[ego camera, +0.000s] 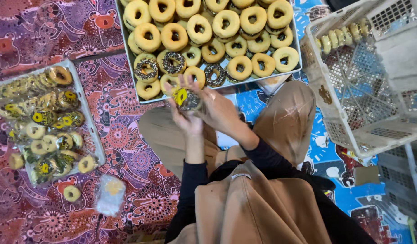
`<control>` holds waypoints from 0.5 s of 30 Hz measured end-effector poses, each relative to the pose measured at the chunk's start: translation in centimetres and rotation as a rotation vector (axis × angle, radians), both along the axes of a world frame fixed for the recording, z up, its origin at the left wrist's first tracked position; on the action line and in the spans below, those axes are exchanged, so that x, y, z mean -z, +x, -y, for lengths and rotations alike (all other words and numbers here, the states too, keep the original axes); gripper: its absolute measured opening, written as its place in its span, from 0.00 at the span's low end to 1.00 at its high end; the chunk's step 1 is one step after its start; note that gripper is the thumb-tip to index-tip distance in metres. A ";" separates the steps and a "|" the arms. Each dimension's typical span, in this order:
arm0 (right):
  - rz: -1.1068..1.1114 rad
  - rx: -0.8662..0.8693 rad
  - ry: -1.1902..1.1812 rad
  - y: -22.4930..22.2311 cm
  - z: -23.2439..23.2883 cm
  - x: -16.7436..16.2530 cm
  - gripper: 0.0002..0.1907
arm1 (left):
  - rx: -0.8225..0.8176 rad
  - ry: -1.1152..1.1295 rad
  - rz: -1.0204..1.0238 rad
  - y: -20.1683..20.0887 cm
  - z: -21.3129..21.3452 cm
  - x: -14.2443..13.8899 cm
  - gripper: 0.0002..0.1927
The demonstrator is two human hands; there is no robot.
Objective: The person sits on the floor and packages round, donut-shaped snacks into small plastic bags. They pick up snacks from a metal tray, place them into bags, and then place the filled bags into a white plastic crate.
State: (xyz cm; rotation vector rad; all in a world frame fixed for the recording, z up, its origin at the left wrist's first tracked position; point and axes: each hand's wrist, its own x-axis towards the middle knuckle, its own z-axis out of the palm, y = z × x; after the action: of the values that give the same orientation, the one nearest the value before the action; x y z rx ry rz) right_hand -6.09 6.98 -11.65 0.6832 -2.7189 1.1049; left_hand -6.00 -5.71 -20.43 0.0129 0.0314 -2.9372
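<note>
just beyond your hands sits the metal tray [127, 45] of round ring doughnuts. off to your left, a flat tray [88, 122] of wrapped ones. your left hand [187, 121] and right hand [216, 108] both grasp one glossy bagged doughnut [186, 98] between them.

Yellow-and-chocolate doughnut [186, 98] in clear wrap, held above lap

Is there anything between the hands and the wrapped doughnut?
No. Both hands already hold the wrapped doughnut: the left hand cups it from below and the right hand grips it from the side. Nothing visible sits between them. The tray of doughnuts lies just beyond.
</note>
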 end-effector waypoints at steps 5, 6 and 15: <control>-0.046 0.029 -0.552 1.9 0.2 -0.4 0.19 | -0.030 -0.325 0.135 1.0 -0.5 -0.3 0.34; -0.165 0.147 -0.601 2.1 0.1 -0.6 0.17 | 0.017 -0.356 0.139 1.6 -1.4 -0.3 0.33; 0.265 -0.434 -0.355 -2.8 -6.8 -4.8 0.17 | -0.214 -2.057 -0.337 0.9 2.6 -8.7 0.07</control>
State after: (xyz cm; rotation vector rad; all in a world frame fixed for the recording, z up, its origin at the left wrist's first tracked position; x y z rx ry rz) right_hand -8.90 13.82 -6.84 1.1670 -2.5221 1.8378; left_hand -5.09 -8.29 -11.75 -0.6473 -2.3853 -1.4361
